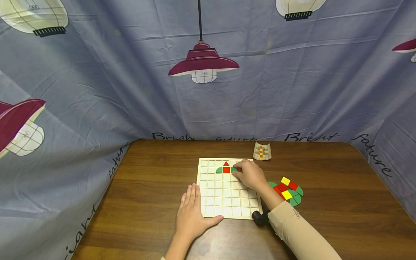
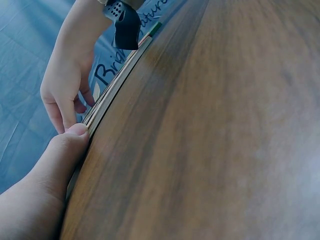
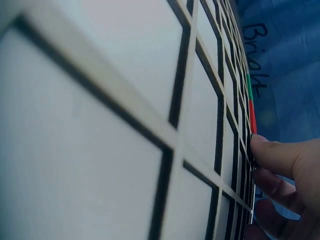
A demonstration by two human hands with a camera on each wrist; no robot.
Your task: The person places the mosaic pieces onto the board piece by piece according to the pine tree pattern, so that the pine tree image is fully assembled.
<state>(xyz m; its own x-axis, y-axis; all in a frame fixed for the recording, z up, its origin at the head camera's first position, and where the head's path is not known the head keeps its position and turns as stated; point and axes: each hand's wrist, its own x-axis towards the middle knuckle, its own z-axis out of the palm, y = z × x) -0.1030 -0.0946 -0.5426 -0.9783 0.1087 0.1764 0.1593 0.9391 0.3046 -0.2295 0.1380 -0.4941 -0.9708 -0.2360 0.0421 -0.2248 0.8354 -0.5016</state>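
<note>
Green piece [image 1: 233,169] — you are pinching it with your right hand [image 1: 249,174].
Left hand [image 1: 191,213] lying flat-fingered, bracing the grid board [image 1: 224,202] at 7 o'clock.

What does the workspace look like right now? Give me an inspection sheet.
Surface: brown wooden table.
Job's things: white grid board with a red triangle, red square and green pieces; the right one is at the fingertips.
Clutter: loose tile pile; patterned card.
Grips: left hand flat on the board's near-left corner; right hand touching the green piece.
Cables: nothing seen.
Surroundings: lamp-print cloth backdrop.
</note>
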